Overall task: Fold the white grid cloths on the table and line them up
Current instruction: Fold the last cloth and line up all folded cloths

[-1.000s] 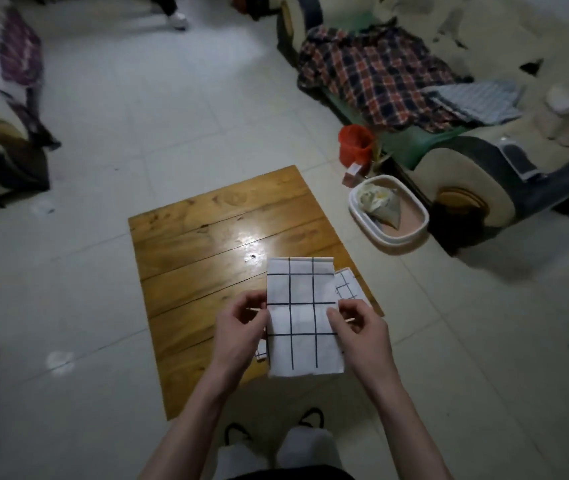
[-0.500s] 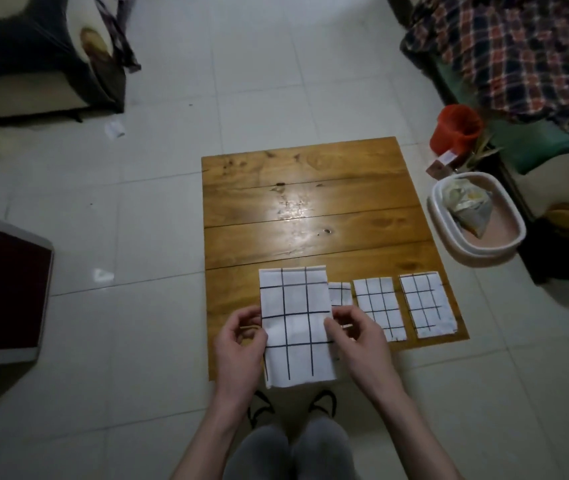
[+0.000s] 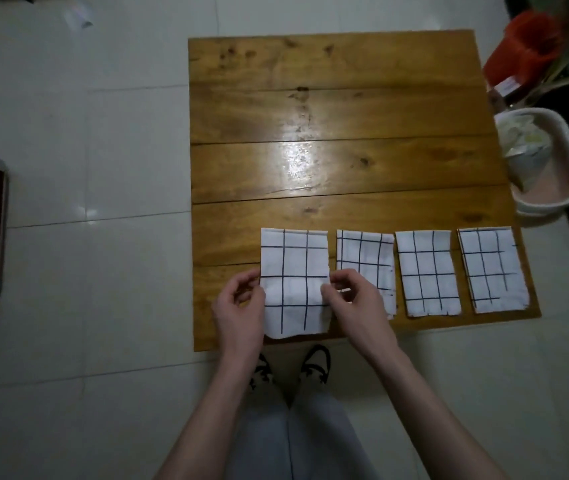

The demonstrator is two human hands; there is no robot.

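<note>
Both hands grip the same folded cloth [image 3: 295,282]: the left hand [image 3: 241,308] pinches its left edge and the right hand [image 3: 355,303] pinches its right edge, fingers curled on the fabric at about mid-height. That cloth sits at the left end of the row along the near edge of the wooden table [image 3: 338,116], its bottom hem drooping slightly over the table edge. To finish this step well, I judge it should go down flat with its top edge level with its neighbours, a narrow gap kept beside the second cloth [image 3: 366,258], and both hands letting go together so the fold does not spring open. Counted, four white grid cloths show: the held one, the second, the third cloth [image 3: 426,271] and the fourth cloth [image 3: 490,268], all folded.
</note>
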